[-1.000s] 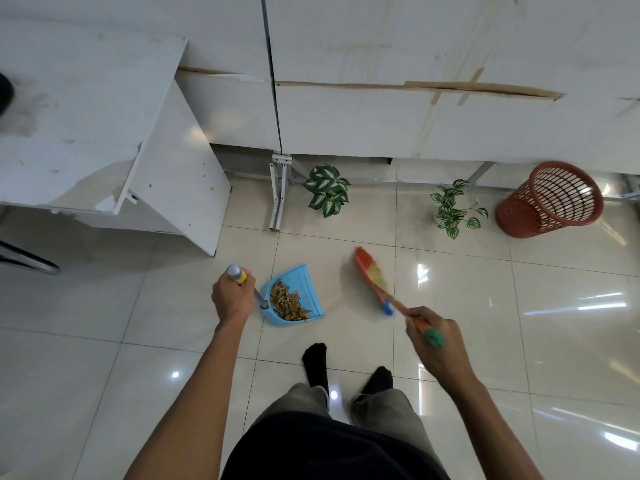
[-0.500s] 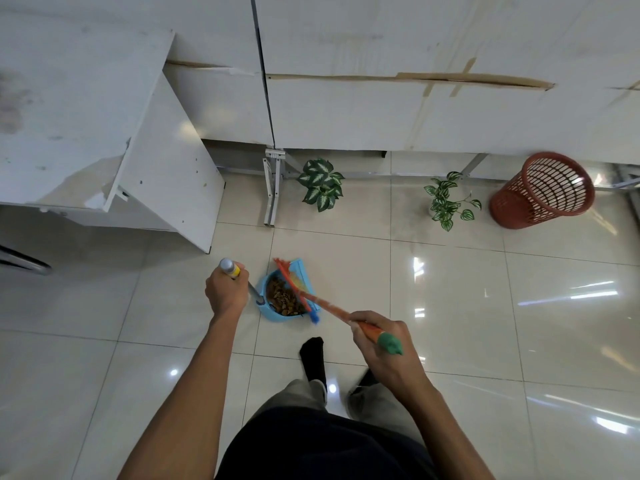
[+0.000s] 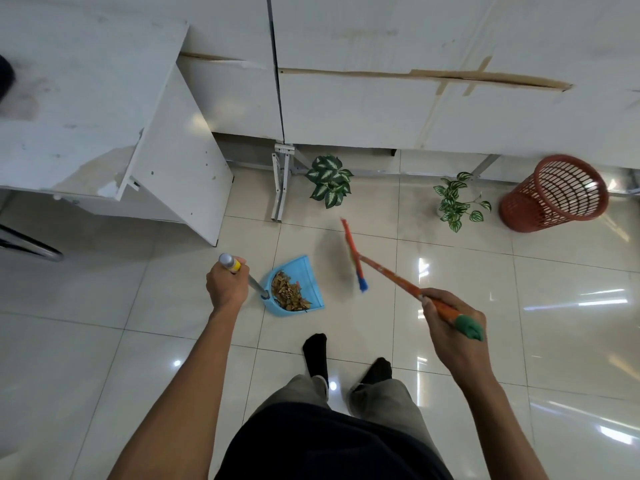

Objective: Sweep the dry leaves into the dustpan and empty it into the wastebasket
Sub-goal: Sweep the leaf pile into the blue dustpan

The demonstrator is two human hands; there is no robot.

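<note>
Broom (image 3: 391, 277) head is pure motion blur. The bristles smear into a grey haze, so I can't tell if they're touching the tile. The top of its handle disappears inside the right hand (image 3: 450, 327), with just the green end poking out. Same deal with the left hand (image 3: 227, 289): it swallows part of the dustpan (image 3: 304, 275) pole, and I only get the back of the fist, fingers hidden. The dry leaves (image 3: 289, 292) read as one brown clump, too small to pick apart. The dark blob (image 3: 4, 77) at the left edge is cut off, no idea what it is. The metal tube (image 3: 31, 245) below it runs out of frame too. The plant (image 3: 329, 180) by the wall hides whatever it sits in.
</note>
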